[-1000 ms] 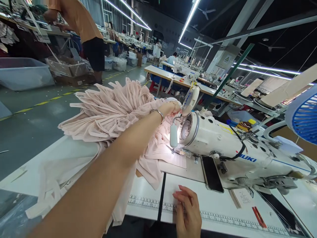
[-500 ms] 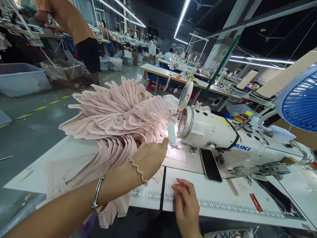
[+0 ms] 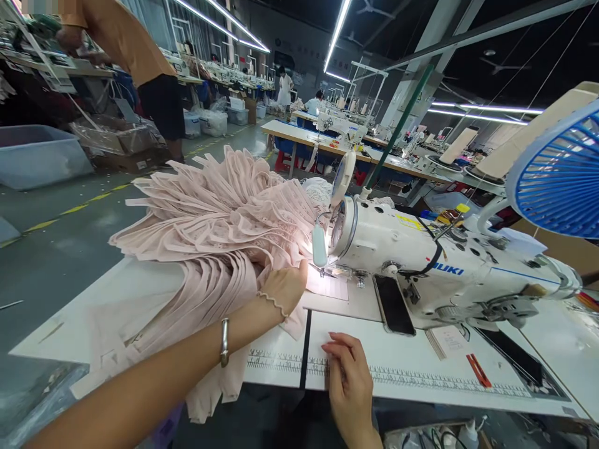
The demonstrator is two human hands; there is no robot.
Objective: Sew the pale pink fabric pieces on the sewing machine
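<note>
My left hand (image 3: 286, 290), with a bracelet and a hair tie at its wrist, is closed at the right edge of a big heap of pale pink fabric pieces (image 3: 210, 218). Its curled fingertips are hidden against the cloth, just left of the needle area. The white sewing machine (image 3: 384, 240) stands right of it, its small lamp lighting a pale pink patch (image 3: 332, 288) on the bed. My right hand (image 3: 349, 380) rests at the table's front edge by the printed ruler (image 3: 412, 377), fingers loosely bent and apart, holding nothing.
A phone (image 3: 394, 304) lies against the machine base. Right of it are a paper pad (image 3: 449, 342) and red thread snips (image 3: 478, 370). A blue fan (image 3: 556, 171) juts in at right. Another person (image 3: 126, 43) stands at far left, beyond a plastic bin (image 3: 42, 153).
My left hand has drawn slightly left and down, away from the needle area, staying at the fabric. My right hand stays at the table edge. The whole view has shifted a little.
</note>
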